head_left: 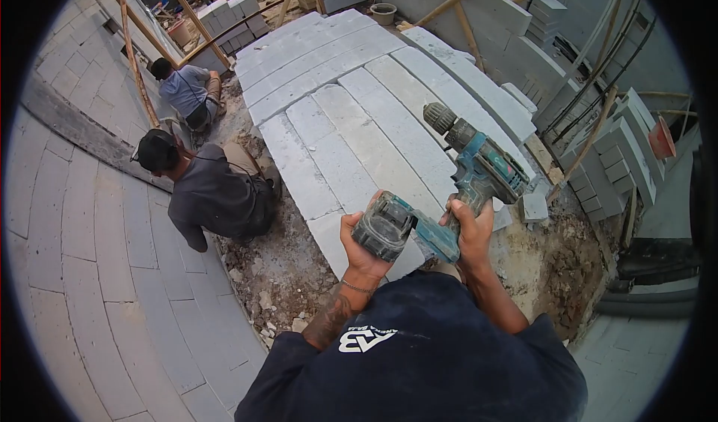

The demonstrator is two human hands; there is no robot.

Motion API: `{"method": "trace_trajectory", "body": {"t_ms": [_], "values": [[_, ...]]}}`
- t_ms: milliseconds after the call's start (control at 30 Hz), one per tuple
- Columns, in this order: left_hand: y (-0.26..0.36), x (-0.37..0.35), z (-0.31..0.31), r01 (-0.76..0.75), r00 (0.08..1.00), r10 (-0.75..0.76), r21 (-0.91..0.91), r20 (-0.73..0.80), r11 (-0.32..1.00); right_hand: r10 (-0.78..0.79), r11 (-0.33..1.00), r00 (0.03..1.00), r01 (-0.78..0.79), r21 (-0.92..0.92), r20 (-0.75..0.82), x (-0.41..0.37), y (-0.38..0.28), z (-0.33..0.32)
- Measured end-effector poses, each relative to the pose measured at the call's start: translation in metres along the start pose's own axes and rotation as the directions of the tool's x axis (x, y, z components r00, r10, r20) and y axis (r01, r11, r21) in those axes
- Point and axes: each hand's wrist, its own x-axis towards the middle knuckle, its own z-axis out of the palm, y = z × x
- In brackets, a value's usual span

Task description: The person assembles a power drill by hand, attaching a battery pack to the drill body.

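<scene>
My right hand [476,231] is wrapped round the grip of a dusty teal cordless drill [482,164], its chuck pointing up and to the left. In my left hand [361,251] is a black battery pack [384,226], held beside the drill's teal base [436,236]. The battery overlaps the edge of that base in this view. Both hands are in front of my chest, over the near end of a large stack of pale blocks [359,134].
Two people crouch by the block wall [120,272] at left: one in dark grey [217,186], one in light blue [185,93]. Rubble [269,261] covers the ground. Wooden poles [460,25] lean behind, and a bucket [384,12] stands at the back.
</scene>
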Motion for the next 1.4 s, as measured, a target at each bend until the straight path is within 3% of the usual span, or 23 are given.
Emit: {"method": "trace_trajectory", "body": {"t_ms": [33, 67, 100, 167, 200, 267, 300, 367, 400, 467, 600, 733, 800, 967, 1033, 1300, 1367, 1400], "values": [[0.000, 0.000, -0.010, 0.151, 0.986, -0.139, -0.132, 0.097, 0.980, 0.006, 1.000, 1.000, -0.006, -0.001, 0.003, -0.001, 0.000, -0.001], [0.003, -0.003, -0.001, 0.178, 0.984, -0.179, -0.033, -0.018, 0.983, -0.055, 0.997, 0.998, 0.057, -0.056, 0.038, -0.001, 0.001, -0.002], [0.003, -0.003, 0.005, 0.176, 0.984, -0.177, -0.033, -0.022, 0.984, -0.115, 0.987, 0.991, 0.122, -0.108, 0.074, -0.002, 0.002, -0.002], [0.001, -0.004, 0.011, 0.150, 0.968, -0.108, 0.176, -0.227, 0.973, -0.131, 0.984, 0.987, 0.141, -0.106, 0.091, -0.005, 0.004, -0.003], [0.003, -0.004, 0.007, 0.147, 0.968, -0.105, 0.176, -0.227, 0.973, -0.156, 0.981, 0.982, 0.166, -0.101, 0.107, -0.005, 0.005, -0.003], [0.007, -0.005, 0.002, 0.123, 0.991, -0.132, 0.177, 0.037, 0.976, -0.205, 0.975, 0.973, 0.212, -0.065, 0.103, -0.005, 0.004, 0.002], [0.008, -0.004, 0.006, 0.117, 0.991, -0.126, 0.178, 0.037, 0.977, -0.251, 0.967, 0.964, 0.255, -0.029, 0.092, -0.006, 0.002, 0.006], [0.009, 0.002, 0.024, -0.063, 0.994, 0.045, 0.187, 0.099, 0.980, -0.281, 0.956, 0.956, 0.286, -0.057, 0.089, -0.011, -0.007, 0.010], [0.009, 0.006, 0.030, -0.067, 0.994, 0.049, 0.190, 0.102, 0.980, -0.312, 0.944, 0.947, 0.319, -0.091, 0.080, -0.014, -0.010, 0.012], [0.006, 0.013, 0.039, -0.214, 0.972, 0.183, 0.234, 0.148, 0.948, -0.359, 0.925, 0.929, 0.367, -0.103, 0.086, -0.019, -0.013, 0.017], [0.006, 0.016, 0.044, -0.297, 0.941, 0.234, 0.265, 0.246, 0.917, -0.491, 0.852, 0.866, 0.500, -0.153, 0.095, -0.020, -0.005, 0.015], [0.006, 0.010, 0.054, -0.311, 0.936, 0.236, 0.296, 0.260, 0.903, -0.499, 0.860, 0.865, 0.501, -0.099, 0.048, -0.019, -0.013, 0.022], [0.007, 0.004, 0.061, -0.171, 0.979, 0.118, 0.358, 0.165, 0.918, -0.479, 0.873, 0.878, 0.477, -0.102, 0.015, -0.017, -0.016, 0.025], [0.001, 0.003, 0.058, -0.120, 0.984, 0.065, 0.344, 0.165, 0.931, -0.451, 0.888, 0.892, 0.445, -0.115, -0.035, -0.014, -0.018, 0.028], [-0.001, 0.004, 0.059, -0.245, 0.961, 0.175, 0.368, 0.214, 0.897, -0.476, 0.873, 0.879, 0.466, -0.142, -0.045, -0.016, -0.022, 0.030], [-0.002, -0.005, 0.085, -0.428, 0.899, 0.310, 0.473, 0.310, 0.770, -0.583, 0.810, 0.813, 0.582, -0.067, 0.014, -0.018, -0.023, 0.020], [-0.003, -0.008, 0.093, -0.668, 0.743, 0.461, 0.503, 0.486, 0.548, -0.687, 0.725, 0.721, 0.689, 0.013, 0.091, -0.013, -0.031, 0.019], [-0.005, -0.008, 0.099, -0.734, 0.679, 0.507, 0.495, 0.532, 0.464, -0.708, 0.698, 0.706, 0.704, 0.132, -0.023, -0.011, -0.032, 0.027]]}}
